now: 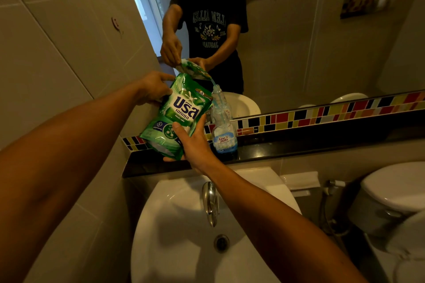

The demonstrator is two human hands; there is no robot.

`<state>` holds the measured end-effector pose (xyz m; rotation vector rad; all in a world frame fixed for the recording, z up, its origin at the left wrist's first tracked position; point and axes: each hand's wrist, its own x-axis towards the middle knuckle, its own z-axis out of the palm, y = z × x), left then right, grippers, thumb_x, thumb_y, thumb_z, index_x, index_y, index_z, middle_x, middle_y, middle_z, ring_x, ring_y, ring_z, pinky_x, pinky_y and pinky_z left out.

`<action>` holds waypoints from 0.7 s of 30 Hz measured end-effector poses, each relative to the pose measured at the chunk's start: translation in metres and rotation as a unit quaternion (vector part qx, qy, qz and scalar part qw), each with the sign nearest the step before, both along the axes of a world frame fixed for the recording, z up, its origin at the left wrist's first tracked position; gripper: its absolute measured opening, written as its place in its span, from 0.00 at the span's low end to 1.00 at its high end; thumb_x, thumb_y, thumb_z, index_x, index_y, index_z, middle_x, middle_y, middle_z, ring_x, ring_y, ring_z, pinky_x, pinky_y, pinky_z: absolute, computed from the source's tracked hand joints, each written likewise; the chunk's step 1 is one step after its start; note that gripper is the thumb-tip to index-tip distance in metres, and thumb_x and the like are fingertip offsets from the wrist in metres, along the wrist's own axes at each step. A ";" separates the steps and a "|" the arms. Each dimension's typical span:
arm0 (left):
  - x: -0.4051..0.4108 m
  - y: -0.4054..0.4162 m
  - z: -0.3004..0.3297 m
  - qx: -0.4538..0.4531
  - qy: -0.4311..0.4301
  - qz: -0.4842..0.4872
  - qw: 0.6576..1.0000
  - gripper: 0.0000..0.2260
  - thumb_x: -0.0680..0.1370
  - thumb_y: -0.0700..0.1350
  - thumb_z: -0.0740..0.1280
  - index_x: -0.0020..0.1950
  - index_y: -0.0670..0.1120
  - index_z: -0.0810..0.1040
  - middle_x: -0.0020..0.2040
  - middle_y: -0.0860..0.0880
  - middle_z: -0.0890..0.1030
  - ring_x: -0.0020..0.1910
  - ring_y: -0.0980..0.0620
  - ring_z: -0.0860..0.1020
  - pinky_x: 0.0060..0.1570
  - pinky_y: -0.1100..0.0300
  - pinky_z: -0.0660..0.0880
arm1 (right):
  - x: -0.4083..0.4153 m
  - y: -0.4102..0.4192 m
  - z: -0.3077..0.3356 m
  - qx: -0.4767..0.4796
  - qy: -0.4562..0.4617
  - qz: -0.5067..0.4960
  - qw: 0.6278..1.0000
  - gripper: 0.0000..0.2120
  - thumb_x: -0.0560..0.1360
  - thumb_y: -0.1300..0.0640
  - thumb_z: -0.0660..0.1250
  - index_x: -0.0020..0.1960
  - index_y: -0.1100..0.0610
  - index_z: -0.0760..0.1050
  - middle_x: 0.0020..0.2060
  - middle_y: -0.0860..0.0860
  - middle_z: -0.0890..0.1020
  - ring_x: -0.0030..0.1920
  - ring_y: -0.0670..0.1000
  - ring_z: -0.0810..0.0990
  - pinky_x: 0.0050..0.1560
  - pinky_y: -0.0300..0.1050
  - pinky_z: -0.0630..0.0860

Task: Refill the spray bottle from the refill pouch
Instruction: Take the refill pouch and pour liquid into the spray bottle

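A green refill pouch [178,112] is tilted to the right above the black ledge, its spout over the open neck of a clear spray bottle [223,126]. A thin blue stream runs from the spout into the bottle. The bottle stands upright on the ledge with no spray head on it, and blue liquid fills its lower part. My left hand [153,87] grips the pouch's upper left edge. My right hand [194,142] holds the pouch from below at its bottom corner.
The black ledge [299,147] runs under a wall mirror [287,30] with a coloured tile strip. A white sink [184,236] with a chrome tap [210,202] lies below my arms. A toilet [391,193] stands at the right, tiled wall at the left.
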<state>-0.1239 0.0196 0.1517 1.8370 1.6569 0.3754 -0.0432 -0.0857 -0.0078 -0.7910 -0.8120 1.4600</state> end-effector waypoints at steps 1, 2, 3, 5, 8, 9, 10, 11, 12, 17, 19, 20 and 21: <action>0.000 0.000 0.000 -0.001 -0.001 0.000 1.000 0.25 0.81 0.34 0.61 0.76 0.53 0.67 0.46 0.46 0.81 0.44 0.49 0.80 0.42 0.52 0.79 | -0.002 0.002 -0.001 0.003 -0.007 -0.009 1.000 0.45 0.79 0.49 0.73 0.79 0.29 0.43 0.72 0.51 0.75 0.67 0.64 0.80 0.49 0.76 0.81; 0.000 0.000 0.000 -0.001 -0.002 0.001 1.000 0.25 0.81 0.34 0.61 0.76 0.53 0.67 0.47 0.46 0.82 0.46 0.48 0.81 0.45 0.50 0.79 | -0.004 0.003 -0.002 0.005 -0.016 -0.018 1.000 0.47 0.76 0.46 0.75 0.79 0.29 0.44 0.72 0.50 0.76 0.67 0.63 0.80 0.51 0.78 0.80; 0.000 0.000 0.000 -0.001 -0.003 0.001 1.000 0.25 0.81 0.34 0.61 0.76 0.53 0.67 0.48 0.46 0.82 0.48 0.47 0.81 0.48 0.49 0.79 | -0.005 0.006 -0.005 0.004 -0.023 -0.021 1.000 0.50 0.73 0.42 0.76 0.79 0.30 0.44 0.71 0.49 0.77 0.68 0.63 0.79 0.53 0.78 0.79; 0.000 0.000 0.000 -0.001 -0.004 0.001 1.000 0.25 0.81 0.35 0.62 0.77 0.53 0.67 0.50 0.45 0.82 0.50 0.46 0.80 0.51 0.47 0.78 | -0.007 0.010 -0.009 -0.005 -0.027 -0.014 1.000 0.55 0.69 0.38 0.78 0.79 0.30 0.42 0.72 0.49 0.76 0.69 0.63 0.78 0.53 0.79 0.78; 0.001 -0.001 0.001 0.001 -0.005 0.003 1.000 0.25 0.81 0.35 0.62 0.76 0.53 0.67 0.52 0.43 0.81 0.51 0.45 0.80 0.51 0.47 0.78 | -0.003 0.006 -0.007 -0.003 -0.002 -0.001 1.000 0.50 0.75 0.44 0.76 0.80 0.30 0.42 0.73 0.51 0.74 0.68 0.65 0.79 0.47 0.79 0.80; 0.002 -0.001 0.001 0.001 -0.005 0.003 1.000 0.25 0.81 0.35 0.62 0.76 0.53 0.67 0.53 0.43 0.81 0.51 0.45 0.80 0.52 0.47 0.78 | -0.002 0.006 -0.006 0.000 0.009 0.001 1.000 0.47 0.78 0.48 0.74 0.80 0.30 0.43 0.73 0.52 0.74 0.67 0.65 0.79 0.46 0.78 0.80; 0.002 -0.001 0.001 0.001 -0.005 0.003 1.000 0.25 0.81 0.35 0.62 0.76 0.53 0.67 0.53 0.42 0.81 0.51 0.45 0.80 0.52 0.47 0.78 | -0.001 0.005 -0.006 0.001 0.016 0.004 1.000 0.45 0.80 0.50 0.72 0.80 0.31 0.43 0.74 0.53 0.73 0.67 0.66 0.79 0.45 0.78 0.81; 0.002 0.000 0.001 0.000 -0.004 0.002 1.000 0.25 0.81 0.35 0.62 0.76 0.53 0.67 0.54 0.42 0.81 0.51 0.45 0.80 0.52 0.47 0.78 | 0.000 0.005 -0.006 0.000 0.019 0.006 1.000 0.45 0.80 0.51 0.71 0.80 0.31 0.42 0.74 0.53 0.73 0.67 0.66 0.79 0.45 0.78 0.81; 0.002 0.000 0.001 0.000 -0.004 0.002 1.000 0.25 0.81 0.35 0.62 0.76 0.53 0.67 0.54 0.42 0.81 0.51 0.45 0.80 0.52 0.47 0.78 | 0.001 0.004 -0.005 -0.001 0.020 0.007 1.000 0.45 0.81 0.52 0.71 0.80 0.31 0.41 0.74 0.53 0.73 0.67 0.65 0.80 0.45 0.77 0.81; 0.003 0.000 0.002 0.001 -0.004 0.003 1.000 0.25 0.81 0.35 0.62 0.76 0.53 0.67 0.56 0.41 0.81 0.53 0.44 0.80 0.52 0.47 0.78 | -0.001 0.006 -0.006 0.005 0.015 -0.001 1.000 0.47 0.78 0.49 0.73 0.80 0.30 0.41 0.73 0.52 0.74 0.68 0.65 0.79 0.48 0.79 0.79; 0.004 -0.001 0.002 0.001 -0.004 0.003 1.000 0.25 0.81 0.35 0.62 0.76 0.53 0.67 0.55 0.41 0.81 0.52 0.44 0.80 0.51 0.47 0.78 | 0.000 0.005 -0.006 0.008 0.020 0.004 1.000 0.45 0.80 0.51 0.72 0.79 0.29 0.41 0.74 0.52 0.74 0.67 0.66 0.79 0.47 0.78 0.80; 0.004 -0.001 0.002 0.000 -0.004 0.003 1.000 0.25 0.81 0.35 0.62 0.76 0.53 0.67 0.55 0.41 0.81 0.52 0.44 0.80 0.51 0.47 0.78 | 0.000 0.005 -0.006 0.006 0.022 0.006 1.000 0.45 0.81 0.52 0.71 0.79 0.29 0.41 0.74 0.52 0.73 0.67 0.66 0.79 0.46 0.78 0.80; 0.004 0.000 0.002 0.001 -0.003 0.003 1.000 0.25 0.81 0.35 0.62 0.76 0.53 0.67 0.55 0.41 0.81 0.52 0.44 0.80 0.52 0.47 0.78 | 0.001 0.005 -0.006 0.004 0.025 0.007 1.000 0.45 0.81 0.52 0.71 0.79 0.29 0.41 0.74 0.52 0.73 0.66 0.66 0.80 0.45 0.77 0.81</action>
